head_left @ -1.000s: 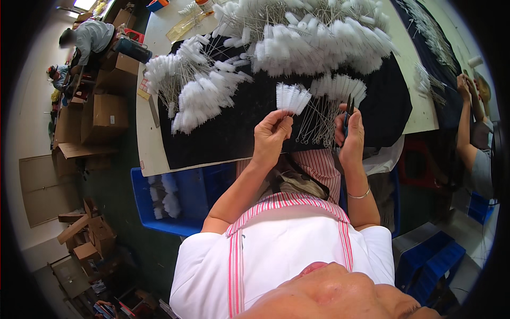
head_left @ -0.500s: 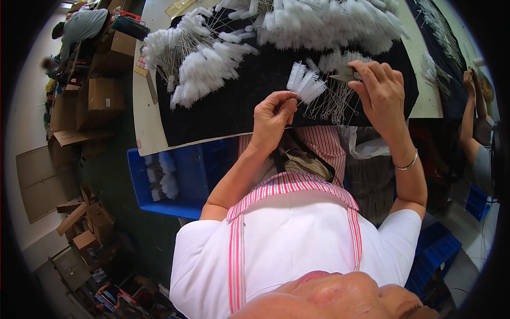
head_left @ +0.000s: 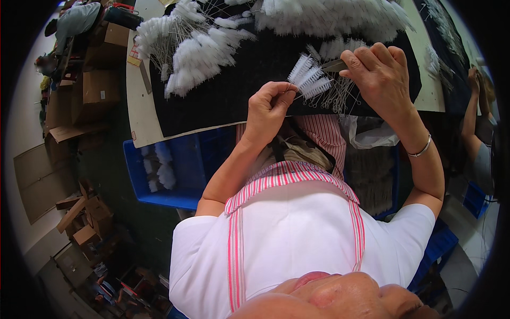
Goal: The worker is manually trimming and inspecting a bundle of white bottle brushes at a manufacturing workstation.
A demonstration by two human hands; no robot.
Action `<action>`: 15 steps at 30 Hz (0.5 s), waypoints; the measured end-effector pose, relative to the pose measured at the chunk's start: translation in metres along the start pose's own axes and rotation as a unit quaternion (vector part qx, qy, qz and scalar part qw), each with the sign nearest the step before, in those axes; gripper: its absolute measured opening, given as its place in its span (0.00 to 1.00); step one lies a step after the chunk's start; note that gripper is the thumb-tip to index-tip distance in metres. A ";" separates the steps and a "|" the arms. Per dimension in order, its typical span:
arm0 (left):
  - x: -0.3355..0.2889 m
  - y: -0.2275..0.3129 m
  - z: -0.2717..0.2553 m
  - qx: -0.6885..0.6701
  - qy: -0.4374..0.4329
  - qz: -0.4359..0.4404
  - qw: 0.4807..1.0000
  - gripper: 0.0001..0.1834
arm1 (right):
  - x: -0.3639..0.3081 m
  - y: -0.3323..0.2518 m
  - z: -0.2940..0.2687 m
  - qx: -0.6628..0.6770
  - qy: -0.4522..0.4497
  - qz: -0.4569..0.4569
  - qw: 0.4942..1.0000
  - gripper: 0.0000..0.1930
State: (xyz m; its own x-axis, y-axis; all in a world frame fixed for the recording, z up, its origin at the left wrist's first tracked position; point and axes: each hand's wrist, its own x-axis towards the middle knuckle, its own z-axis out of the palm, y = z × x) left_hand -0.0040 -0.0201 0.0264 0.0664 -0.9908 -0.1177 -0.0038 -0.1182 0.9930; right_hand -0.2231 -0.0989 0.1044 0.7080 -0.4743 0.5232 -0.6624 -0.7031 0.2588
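My left hand (head_left: 271,109) pinches the wire stems of a few small white bristle brushes (head_left: 308,77), which fan out above its thumb and forefinger. My right hand (head_left: 377,74) is closed around a pair of scissors (head_left: 334,65); the metal blades point left, their tip close beside the fanned bristles. The fingers hide the scissor handles. Between the two hands, more brushes with looped wire ends (head_left: 336,98) lie on the black cloth (head_left: 223,98).
Heaps of white brushes (head_left: 329,18) and another brush pile (head_left: 199,56) cover the far table. A blue crate (head_left: 133,175) stands below at left. A plastic bag (head_left: 369,135) hangs at the table's front edge. Another person's arms (head_left: 470,114) are at far right.
My right hand has brought the scissor blades left and closer to the brushes. The left hand keeps its pinch. The whole view has shifted slightly.
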 end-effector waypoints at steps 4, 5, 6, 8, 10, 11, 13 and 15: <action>-0.001 0.004 0.000 0.013 -0.002 -0.002 1.000 0.05 | 0.000 -0.001 0.001 -0.010 -0.003 -0.013 1.000 0.14; -0.001 0.004 -0.001 0.013 -0.002 -0.003 1.000 0.05 | 0.000 -0.001 0.001 -0.009 -0.004 -0.013 1.000 0.14; -0.001 0.003 -0.001 0.017 -0.001 0.002 1.000 0.05 | -0.001 -0.001 0.001 -0.006 -0.005 -0.014 1.000 0.13; -0.001 0.003 -0.002 0.020 0.000 0.006 1.000 0.05 | -0.001 -0.001 0.001 -0.003 -0.008 -0.014 1.000 0.13; -0.001 0.003 -0.002 0.041 -0.001 0.019 0.999 0.05 | -0.002 0.000 0.001 0.000 -0.012 -0.014 1.000 0.13; -0.001 0.004 -0.002 0.041 -0.001 0.019 0.999 0.05 | -0.002 0.000 0.001 0.000 -0.012 -0.014 1.000 0.13; -0.001 0.004 -0.002 0.052 0.001 0.025 0.998 0.04 | -0.001 -0.001 0.001 -0.002 -0.013 -0.015 1.000 0.13; -0.001 0.002 -0.002 0.047 0.000 0.025 0.999 0.04 | -0.001 -0.001 0.000 0.008 -0.021 -0.010 1.000 0.13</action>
State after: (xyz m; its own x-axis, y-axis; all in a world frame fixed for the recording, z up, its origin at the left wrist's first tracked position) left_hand -0.0020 -0.0191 0.0288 0.0641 -0.9956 -0.0683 -0.1000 -0.0745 0.9922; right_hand -0.2236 -0.0980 0.1031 0.7304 -0.4827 0.4832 -0.6450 -0.7201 0.2557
